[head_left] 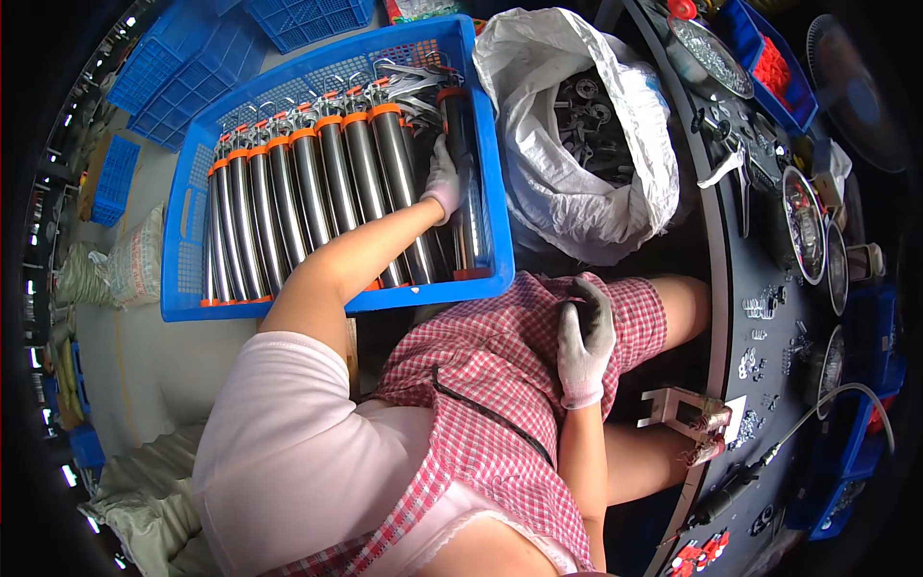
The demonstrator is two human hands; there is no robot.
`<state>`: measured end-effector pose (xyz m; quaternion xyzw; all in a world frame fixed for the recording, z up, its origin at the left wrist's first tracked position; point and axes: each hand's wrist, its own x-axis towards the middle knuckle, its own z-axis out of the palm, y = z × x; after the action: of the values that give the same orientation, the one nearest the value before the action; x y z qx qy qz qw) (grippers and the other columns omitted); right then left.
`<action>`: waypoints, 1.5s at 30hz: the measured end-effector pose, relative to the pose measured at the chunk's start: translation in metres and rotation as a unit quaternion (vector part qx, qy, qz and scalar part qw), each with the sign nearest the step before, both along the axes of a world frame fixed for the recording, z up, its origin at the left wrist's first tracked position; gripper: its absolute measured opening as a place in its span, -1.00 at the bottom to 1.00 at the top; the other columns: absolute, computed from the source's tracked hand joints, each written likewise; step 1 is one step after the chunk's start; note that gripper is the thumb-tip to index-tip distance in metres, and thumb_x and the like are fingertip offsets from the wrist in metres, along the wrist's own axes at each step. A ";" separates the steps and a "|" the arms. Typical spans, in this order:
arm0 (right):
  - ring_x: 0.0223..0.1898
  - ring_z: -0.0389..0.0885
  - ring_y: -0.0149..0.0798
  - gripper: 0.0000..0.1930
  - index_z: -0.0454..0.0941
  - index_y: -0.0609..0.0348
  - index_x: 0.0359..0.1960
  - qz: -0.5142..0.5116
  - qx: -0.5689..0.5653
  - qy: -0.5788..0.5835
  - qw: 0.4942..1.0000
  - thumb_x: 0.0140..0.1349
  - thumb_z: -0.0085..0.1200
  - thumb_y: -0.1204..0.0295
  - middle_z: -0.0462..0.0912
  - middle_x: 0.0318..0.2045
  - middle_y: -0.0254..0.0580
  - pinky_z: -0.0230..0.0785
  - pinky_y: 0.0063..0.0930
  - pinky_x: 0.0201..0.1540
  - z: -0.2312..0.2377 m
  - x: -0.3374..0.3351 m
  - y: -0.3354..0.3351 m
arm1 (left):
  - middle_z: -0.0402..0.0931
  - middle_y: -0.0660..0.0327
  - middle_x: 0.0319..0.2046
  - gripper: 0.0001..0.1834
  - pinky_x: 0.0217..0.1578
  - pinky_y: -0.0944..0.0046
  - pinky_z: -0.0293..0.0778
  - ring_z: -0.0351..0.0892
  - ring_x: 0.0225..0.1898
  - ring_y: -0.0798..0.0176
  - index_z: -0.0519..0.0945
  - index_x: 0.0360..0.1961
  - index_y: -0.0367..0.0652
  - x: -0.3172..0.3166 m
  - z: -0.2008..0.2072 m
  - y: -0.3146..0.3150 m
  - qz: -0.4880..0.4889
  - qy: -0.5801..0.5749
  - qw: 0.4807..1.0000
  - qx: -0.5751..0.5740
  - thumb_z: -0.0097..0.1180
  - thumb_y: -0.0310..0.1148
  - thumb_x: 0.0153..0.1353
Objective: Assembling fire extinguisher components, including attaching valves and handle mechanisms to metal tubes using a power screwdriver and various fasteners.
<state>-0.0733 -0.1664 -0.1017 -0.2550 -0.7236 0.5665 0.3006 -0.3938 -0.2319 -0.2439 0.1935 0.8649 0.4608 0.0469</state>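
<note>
My left hand (443,183), in a white glove, reaches into the right end of a blue plastic crate (336,306). It grips a dark, shiny metal tube (458,125) with an orange collar; some of its fingers are hidden. Left of it, several similar metal tubes (306,178) lie side by side, with orange collars and wire hooks at their far ends. Loose metal levers (413,85) rest by the far right corner. My right hand (587,341), gloved in white with a dark palm, rests on the checked apron over my lap. Its thumb and bent fingers are apart, with nothing visible in them.
A white woven sack (524,125) of dark metal parts stands right of the crate. Along the right, a dark workbench (735,250) bears metal bowls (804,223), small loose parts, a metal fixture (687,412) and a corded power driver (723,495). Blue crates (197,82) stand at far left.
</note>
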 end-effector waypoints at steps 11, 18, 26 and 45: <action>-0.27 0.50 -0.43 -0.70 0.47 0.28 -0.05 -0.001 -0.037 -0.005 0.999 0.15 -0.01 0.62 0.55 -0.20 -0.21 0.36 -0.59 -0.16 -0.007 0.019 0.005 | 0.40 -0.12 0.02 -0.56 0.08 0.07 0.29 0.37 0.07 -0.15 0.38 0.08 -0.20 0.023 0.161 0.113 -0.189 0.396 0.899 0.006 -0.04 -0.30 0.16; -0.22 0.56 -0.32 -0.77 0.50 0.29 -0.11 -0.065 -0.045 0.060 0.995 0.20 -0.06 0.55 0.58 -0.28 -0.12 0.39 -0.49 -0.10 -0.004 0.024 0.016 | 0.09 0.03 0.32 -0.49 0.34 0.22 -0.06 0.00 0.37 0.08 0.22 0.28 -0.18 -0.025 0.123 0.199 -0.413 0.174 0.842 -0.300 -0.31 -0.26 0.33; 0.06 0.44 0.11 -0.51 0.40 0.31 0.05 -0.220 0.315 0.003 0.923 0.01 0.13 0.50 0.46 0.02 0.14 0.29 -0.16 0.12 0.040 0.031 0.014 | 0.55 0.08 -0.24 -0.64 -0.32 0.17 0.52 0.60 -0.26 0.03 0.49 -0.28 -0.13 0.103 0.264 0.083 -0.510 0.361 0.778 0.062 0.13 -0.72 -0.14; -0.46 0.55 -0.44 -0.65 0.55 0.24 -0.09 -0.051 -0.051 -0.128 0.989 0.24 0.06 0.23 0.62 -0.50 -0.17 0.43 -0.47 -0.33 0.137 0.125 0.040 | 0.38 0.09 0.06 -0.44 -0.44 0.52 0.51 0.56 -0.21 0.38 0.17 0.27 -0.24 0.234 0.234 0.073 -0.565 -0.492 0.626 0.216 -0.05 -0.21 0.34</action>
<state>0.0515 -0.1265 0.0352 -0.3774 -0.7122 0.5492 0.2208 -0.1601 -0.1594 -0.0096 0.3932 0.3089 0.5440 0.6738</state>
